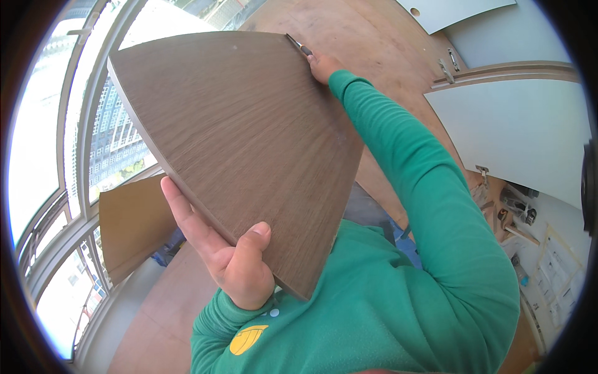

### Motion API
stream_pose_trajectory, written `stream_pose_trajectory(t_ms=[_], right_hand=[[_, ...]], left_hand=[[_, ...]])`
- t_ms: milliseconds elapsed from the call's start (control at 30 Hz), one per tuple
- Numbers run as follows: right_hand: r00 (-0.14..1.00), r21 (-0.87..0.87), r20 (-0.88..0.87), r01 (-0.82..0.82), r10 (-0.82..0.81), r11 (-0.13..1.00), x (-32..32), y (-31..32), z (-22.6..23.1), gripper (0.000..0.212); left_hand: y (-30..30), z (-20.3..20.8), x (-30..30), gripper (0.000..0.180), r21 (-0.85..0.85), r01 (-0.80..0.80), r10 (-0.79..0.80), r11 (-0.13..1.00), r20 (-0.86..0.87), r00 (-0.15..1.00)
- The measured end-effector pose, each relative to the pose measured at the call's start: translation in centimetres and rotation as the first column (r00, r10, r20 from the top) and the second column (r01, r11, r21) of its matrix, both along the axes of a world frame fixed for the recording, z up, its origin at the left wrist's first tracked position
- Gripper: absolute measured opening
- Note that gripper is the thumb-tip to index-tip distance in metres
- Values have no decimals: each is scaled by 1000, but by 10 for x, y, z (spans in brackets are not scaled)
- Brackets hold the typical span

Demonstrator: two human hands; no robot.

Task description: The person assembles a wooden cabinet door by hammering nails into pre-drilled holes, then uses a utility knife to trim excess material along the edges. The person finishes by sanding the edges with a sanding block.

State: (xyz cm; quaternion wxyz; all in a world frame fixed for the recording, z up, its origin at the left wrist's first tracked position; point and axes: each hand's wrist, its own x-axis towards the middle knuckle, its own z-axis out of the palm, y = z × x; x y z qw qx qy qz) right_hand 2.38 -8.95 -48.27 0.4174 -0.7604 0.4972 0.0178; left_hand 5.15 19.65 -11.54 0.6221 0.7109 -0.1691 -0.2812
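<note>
Strong daylight is given by the overexposed windows (40, 137); the board (230, 137) is clearly lit; outer lines are bent.

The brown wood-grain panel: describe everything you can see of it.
The brown wood-grain panel is a flat, rigid-looking board with fine streaks and a paler narrow edge on its left. It is held up, tilted, in front of the person. The left hand grips its lower left edge, thumb over the broad face; the right hand holds a slim tool at its far right corner.
</note>
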Motion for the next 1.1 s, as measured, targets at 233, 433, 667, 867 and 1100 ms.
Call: stream_pose_trajectory(t_ms=[233, 433, 667, 867, 1100], right_hand=[[1000, -44, -6, -21, 21, 999, 6, -2, -1, 47], [1000, 60, 7, 16, -17, 998, 2, -11, -1, 47], [1000, 36, 14, 18, -18, 999, 0, -3, 4, 47], [1000, 13, 25, -2, 2, 1000, 1, -6, -3, 49], [1000, -8, -18, -18, 18, 1000, 8, -13, -14, 48]], left_hand=[[3, -1, 3, 113, -11, 3, -3, 1000, 10, 1000], [-1, 0, 3, 115, -4, -7, 7, 1000, -38, 999], [0, 0, 4, 117, 0, -47, 47, 999, -61, 997], [-1, 2, 4, 118, 48, -42, 44, 998, -46, 998], [-4, 2, 3, 119, 39, -48, 50, 998, -58, 997]])
